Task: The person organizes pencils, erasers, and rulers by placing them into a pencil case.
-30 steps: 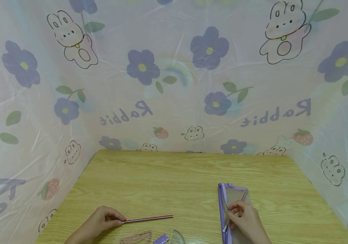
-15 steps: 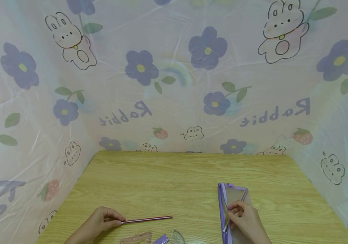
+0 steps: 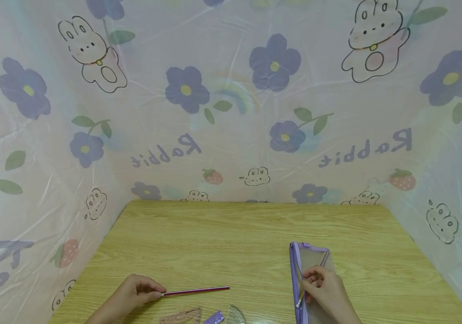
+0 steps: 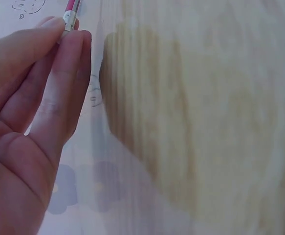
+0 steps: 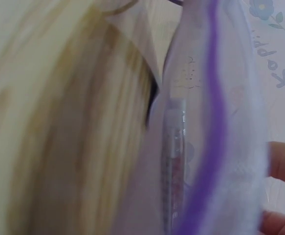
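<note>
My left hand (image 3: 133, 290) pinches a red-and-white striped pencil (image 3: 198, 291) at one end. The left wrist view shows thumb and fingertips on the pencil's pale end piece (image 4: 70, 20). The pencil points right, low over the table. To the right lies a see-through pencil case (image 3: 313, 255) with purple trim, its top parted. My right hand (image 3: 323, 285) pinches its near edge between thumb and fingers. Inside the case a clear-barrelled pen (image 5: 175, 161) shows in the right wrist view.
At the table's front edge lie a pinkish clear protractor (image 3: 183, 316), a small purple block (image 3: 214, 317) and a clear protractor (image 3: 235, 315). The wood-grain table (image 3: 235, 243) is walled at the back and sides by a printed rabbit-and-flower sheet (image 3: 231, 126).
</note>
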Demonstrator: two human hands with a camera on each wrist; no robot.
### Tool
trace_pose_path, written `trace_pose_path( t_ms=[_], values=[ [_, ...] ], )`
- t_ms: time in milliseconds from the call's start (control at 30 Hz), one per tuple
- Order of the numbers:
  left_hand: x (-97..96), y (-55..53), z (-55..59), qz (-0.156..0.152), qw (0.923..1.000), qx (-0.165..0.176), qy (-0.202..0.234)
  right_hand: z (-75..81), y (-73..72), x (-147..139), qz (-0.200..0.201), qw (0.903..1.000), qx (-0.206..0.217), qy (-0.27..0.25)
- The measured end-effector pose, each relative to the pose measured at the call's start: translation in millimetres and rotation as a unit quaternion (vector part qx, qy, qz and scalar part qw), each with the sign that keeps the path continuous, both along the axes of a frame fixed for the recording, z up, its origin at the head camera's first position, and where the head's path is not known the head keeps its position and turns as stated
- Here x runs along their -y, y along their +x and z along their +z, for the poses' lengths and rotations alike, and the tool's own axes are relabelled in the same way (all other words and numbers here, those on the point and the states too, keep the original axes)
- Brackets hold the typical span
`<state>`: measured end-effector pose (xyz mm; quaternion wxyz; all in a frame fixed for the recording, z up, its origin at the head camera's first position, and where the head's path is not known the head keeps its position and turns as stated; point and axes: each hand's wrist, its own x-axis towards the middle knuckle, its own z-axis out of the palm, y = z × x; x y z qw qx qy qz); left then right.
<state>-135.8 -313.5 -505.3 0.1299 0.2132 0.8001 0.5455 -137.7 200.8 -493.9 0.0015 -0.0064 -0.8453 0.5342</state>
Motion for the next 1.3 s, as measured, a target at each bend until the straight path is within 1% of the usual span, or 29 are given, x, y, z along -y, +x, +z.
trace_pose_path(
  t_ms=[133, 233, 267, 400, 500, 800, 900, 1033, 1100, 1200, 1300],
  values=[
    [0.7, 0.8, -0.8, -0.005, 0.9999, -0.013, 0.006, 0.5, 0.2, 0.7, -0.003, 1.0, 0.002, 0.001],
    [0.5, 1.4, -0.2, -0.001, 0.9999, -0.011, 0.009, 0.9, 0.7, 0.5, -0.003, 1.0, 0.003, -0.002],
    [0.3, 1.5, 0.0, 0.001, 0.9999, -0.006, 0.011, 0.9, 1.0, 0.0, -0.002, 1.0, 0.002, -0.004],
    [-1.1, 2.3, 1.9, 0.027, 0.9985, 0.045, 0.015, 1.0, 0.3, -0.1, 0.001, 1.0, 0.005, -0.005],
    [-2.2, 2.3, 2.8, 0.036, 0.9968, 0.069, 0.017, 0.8, 0.4, -0.3, -0.004, 0.9999, 0.008, -0.006],
    [-2.1, 3.6, 6.0, 0.025, 0.9985, 0.047, 0.009, 0.0, 0.6, 0.8, -0.009, 0.9999, 0.006, -0.007],
    [-1.7, 3.3, 6.1, 0.017, 0.9995, 0.025, 0.009, 1.0, 0.4, 1.3, -0.011, 0.9999, 0.007, -0.007],
    [-0.9, 2.8, 4.9, 0.006, 0.9999, -0.012, 0.008, 1.8, -0.5, 1.6, -0.011, 0.9999, 0.009, 0.0],
    [-0.4, 2.9, 4.2, 0.001, 0.9998, -0.017, 0.012, 2.2, -0.7, 1.7, -0.009, 0.9999, 0.009, 0.004],
    [0.8, 2.9, 2.8, 0.0, 0.9997, -0.008, 0.024, 2.4, -0.4, 1.7, -0.008, 0.9999, 0.01, 0.009],
    [2.7, 2.9, 0.9, -0.001, 0.9991, 0.01, 0.041, 2.7, 0.0, 1.9, -0.009, 0.9998, 0.012, 0.013]
  ],
)
